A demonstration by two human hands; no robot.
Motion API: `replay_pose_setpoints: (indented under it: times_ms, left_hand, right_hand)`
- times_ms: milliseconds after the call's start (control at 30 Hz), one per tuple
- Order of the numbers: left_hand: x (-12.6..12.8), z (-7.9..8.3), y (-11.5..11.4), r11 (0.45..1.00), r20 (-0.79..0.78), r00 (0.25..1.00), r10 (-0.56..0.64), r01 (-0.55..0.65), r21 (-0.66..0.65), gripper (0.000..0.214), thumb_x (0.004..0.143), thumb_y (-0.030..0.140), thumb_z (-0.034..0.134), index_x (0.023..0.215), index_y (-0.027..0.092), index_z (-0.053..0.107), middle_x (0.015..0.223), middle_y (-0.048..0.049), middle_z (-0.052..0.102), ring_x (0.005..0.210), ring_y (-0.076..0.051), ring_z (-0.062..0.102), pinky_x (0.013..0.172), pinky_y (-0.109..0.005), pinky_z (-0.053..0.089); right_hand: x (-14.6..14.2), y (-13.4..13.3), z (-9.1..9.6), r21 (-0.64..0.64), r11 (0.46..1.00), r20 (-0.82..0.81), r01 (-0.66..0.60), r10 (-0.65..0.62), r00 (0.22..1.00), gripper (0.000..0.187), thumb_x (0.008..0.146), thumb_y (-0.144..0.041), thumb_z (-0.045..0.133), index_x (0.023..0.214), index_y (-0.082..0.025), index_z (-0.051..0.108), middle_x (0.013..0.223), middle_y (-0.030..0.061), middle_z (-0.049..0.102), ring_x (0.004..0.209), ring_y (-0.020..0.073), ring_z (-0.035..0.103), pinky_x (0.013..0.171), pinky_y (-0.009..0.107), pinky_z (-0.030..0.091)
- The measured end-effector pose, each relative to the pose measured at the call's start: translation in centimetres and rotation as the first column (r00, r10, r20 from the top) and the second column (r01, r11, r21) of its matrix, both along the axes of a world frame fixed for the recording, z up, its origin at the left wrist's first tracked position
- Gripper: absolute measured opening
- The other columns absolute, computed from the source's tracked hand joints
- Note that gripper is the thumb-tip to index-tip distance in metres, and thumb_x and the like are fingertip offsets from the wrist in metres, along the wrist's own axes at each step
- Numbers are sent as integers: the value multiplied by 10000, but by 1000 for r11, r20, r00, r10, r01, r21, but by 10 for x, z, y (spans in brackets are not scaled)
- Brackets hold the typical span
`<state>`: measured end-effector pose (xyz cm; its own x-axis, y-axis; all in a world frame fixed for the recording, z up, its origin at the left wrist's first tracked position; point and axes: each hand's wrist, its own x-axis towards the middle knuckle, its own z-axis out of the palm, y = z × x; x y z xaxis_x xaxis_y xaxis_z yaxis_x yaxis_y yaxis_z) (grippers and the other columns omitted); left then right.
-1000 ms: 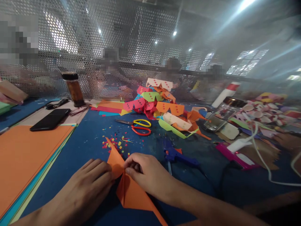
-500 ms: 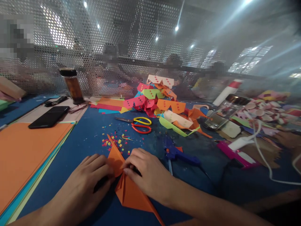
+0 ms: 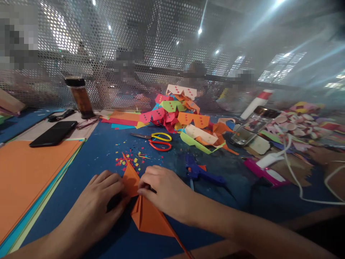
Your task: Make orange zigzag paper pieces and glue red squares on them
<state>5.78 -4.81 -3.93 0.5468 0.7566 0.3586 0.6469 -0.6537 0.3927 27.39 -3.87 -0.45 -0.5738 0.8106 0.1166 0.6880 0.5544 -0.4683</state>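
Note:
Between my two hands lies a folded piece of orange paper [image 3: 155,219], pleated near its middle, with one pointed end aimed away from me and a long thin strip running toward me. My left hand [image 3: 104,196] is closed on its left edge, thumb and fingers together. Close to the pleats, my right hand [image 3: 161,192] pinches the paper with thumb and forefinger. Beyond the paper's tip are scattered confetti bits [image 3: 137,162]. Scissors [image 3: 159,140] with one yellow and one red handle lie farther back. To the right of my right hand rests a blue glue gun [image 3: 202,172].
A stack of coloured paper [image 3: 35,169], a black phone [image 3: 55,133] and a dark-filled bottle [image 3: 81,99] are at left. Cut paper masks [image 3: 192,120] pile up at the back. At right are a clear jar [image 3: 252,127], a magenta device [image 3: 265,172], a white cable [image 3: 293,176] and another person's hand [image 3: 326,154].
The view has shifted slightly, so the whole scene sits a little left and up. Both hands keep nearly the same hold on the orange paper.

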Motion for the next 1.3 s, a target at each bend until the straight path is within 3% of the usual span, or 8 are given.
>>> replay_pose_setpoints:
  times_ms: [467, 1300]
  left_hand:
    - [1, 4, -2, 1000, -16, 1000, 22, -23, -9, 181, 953, 225, 517, 813, 246, 631, 828, -11, 673, 811, -216, 568, 712, -357, 411]
    - [2, 5, -1, 997, -73, 995, 61, -64, -42, 182, 941, 214, 489, 768, 219, 545, 796, -8, 617, 817, -228, 533, 728, -390, 390]
  right_hand:
    - [-1, 6, -6, -148, 988, -116, 45, -63, 991, 54, 862, -213, 765, 828, -208, 724, 809, -19, 662, 715, 117, 598, 679, 255, 435]
    - [-8, 6, -5, -166, 979, -91, 117, -133, 987, 73, 779, -167, 722, 737, -201, 673, 750, -36, 640, 667, 99, 558, 616, 236, 389]
